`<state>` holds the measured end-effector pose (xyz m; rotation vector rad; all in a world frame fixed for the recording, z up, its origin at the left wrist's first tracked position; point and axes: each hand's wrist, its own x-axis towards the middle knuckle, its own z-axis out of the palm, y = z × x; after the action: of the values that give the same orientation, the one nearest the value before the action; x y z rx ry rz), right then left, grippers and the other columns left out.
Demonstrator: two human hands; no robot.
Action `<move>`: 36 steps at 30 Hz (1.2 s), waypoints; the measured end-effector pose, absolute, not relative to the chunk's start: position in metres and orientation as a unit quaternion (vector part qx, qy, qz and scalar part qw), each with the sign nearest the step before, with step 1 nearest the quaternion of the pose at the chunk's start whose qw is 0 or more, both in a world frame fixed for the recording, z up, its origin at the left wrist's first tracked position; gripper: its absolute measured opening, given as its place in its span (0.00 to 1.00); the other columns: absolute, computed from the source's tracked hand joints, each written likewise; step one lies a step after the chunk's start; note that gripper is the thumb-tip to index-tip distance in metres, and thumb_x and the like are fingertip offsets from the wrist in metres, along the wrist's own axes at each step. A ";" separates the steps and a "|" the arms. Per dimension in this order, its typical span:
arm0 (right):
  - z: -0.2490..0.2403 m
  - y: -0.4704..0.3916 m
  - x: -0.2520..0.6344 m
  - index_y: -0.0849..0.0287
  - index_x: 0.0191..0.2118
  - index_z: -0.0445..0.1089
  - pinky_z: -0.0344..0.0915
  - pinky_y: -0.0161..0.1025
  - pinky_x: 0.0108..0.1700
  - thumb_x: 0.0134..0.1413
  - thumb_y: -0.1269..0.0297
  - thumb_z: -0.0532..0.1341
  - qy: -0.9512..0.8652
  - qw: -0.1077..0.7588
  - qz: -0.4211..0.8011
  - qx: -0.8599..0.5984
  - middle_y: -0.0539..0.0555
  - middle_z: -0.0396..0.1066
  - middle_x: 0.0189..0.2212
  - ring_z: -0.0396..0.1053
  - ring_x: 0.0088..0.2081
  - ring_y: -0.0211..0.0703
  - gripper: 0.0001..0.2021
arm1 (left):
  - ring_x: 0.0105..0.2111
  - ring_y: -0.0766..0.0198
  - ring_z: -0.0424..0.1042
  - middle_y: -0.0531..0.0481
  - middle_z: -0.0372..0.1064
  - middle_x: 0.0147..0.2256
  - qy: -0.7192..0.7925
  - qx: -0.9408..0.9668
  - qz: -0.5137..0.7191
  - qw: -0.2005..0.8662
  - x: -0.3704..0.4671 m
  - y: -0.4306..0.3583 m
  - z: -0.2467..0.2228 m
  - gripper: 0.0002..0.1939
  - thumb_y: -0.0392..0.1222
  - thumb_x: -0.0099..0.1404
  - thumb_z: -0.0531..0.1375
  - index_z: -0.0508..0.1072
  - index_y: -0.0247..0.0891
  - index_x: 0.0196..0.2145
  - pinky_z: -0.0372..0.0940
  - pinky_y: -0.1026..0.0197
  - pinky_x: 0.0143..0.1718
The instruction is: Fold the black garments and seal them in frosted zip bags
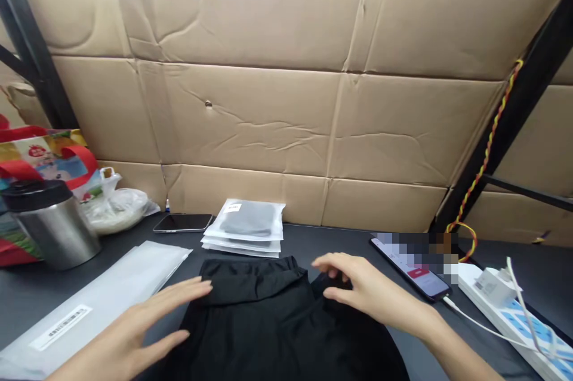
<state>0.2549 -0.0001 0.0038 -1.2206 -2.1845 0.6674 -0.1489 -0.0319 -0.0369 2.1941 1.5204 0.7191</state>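
A black garment lies spread on the dark table in front of me, its gathered waistband-like edge at the far side. My left hand is at the garment's left edge, fingers stretched out and thumb apart, holding nothing. Over the upper right of the garment hovers my right hand, fingers loosely curved and apart from the thumb. I cannot tell whether its fingertips touch the cloth. Just beyond the garment sits a stack of frosted plastic packets with dark contents. Flat frosted bags with a barcode label lie to the left, partly under my left hand.
At the left stand a steel tumbler, a colourful shopping bag and a tied plastic bag. One phone lies at the back; another phone charges near a power strip. Cardboard walls the rear.
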 end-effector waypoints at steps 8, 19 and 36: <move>-0.006 0.042 0.213 0.55 0.35 0.73 0.64 0.33 0.33 0.61 0.61 0.55 -0.822 0.297 0.254 -0.414 0.47 0.74 0.28 0.71 0.30 0.40 0.10 | 0.44 0.51 0.74 0.53 0.78 0.39 0.522 0.760 0.333 0.195 -0.137 0.017 -0.028 0.12 0.53 0.63 0.59 0.79 0.47 0.37 0.67 0.59 0.48; -0.019 0.053 0.197 0.56 0.46 0.70 0.63 0.46 0.51 0.61 0.65 0.55 -0.801 0.338 0.146 -0.472 0.56 0.73 0.42 0.69 0.47 0.49 0.10 | 0.50 0.47 0.70 0.45 0.73 0.49 0.581 0.724 0.361 0.089 -0.131 0.028 -0.032 0.22 0.56 0.63 0.56 0.72 0.42 0.50 0.63 0.51 0.54; -0.052 0.024 0.272 0.49 0.66 0.52 0.44 0.51 0.67 0.68 0.52 0.46 -0.895 0.139 0.129 -0.404 0.50 0.49 0.66 0.45 0.67 0.46 0.24 | 0.64 0.47 0.50 0.48 0.45 0.66 0.431 0.894 0.104 -0.058 -0.062 -0.007 -0.070 0.30 0.52 0.73 0.49 0.42 0.49 0.67 0.57 0.39 0.57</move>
<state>0.2723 0.0245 -0.0523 -1.1692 -2.5864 0.3735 -0.0620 -0.0068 -0.0699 2.9193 1.4069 0.3381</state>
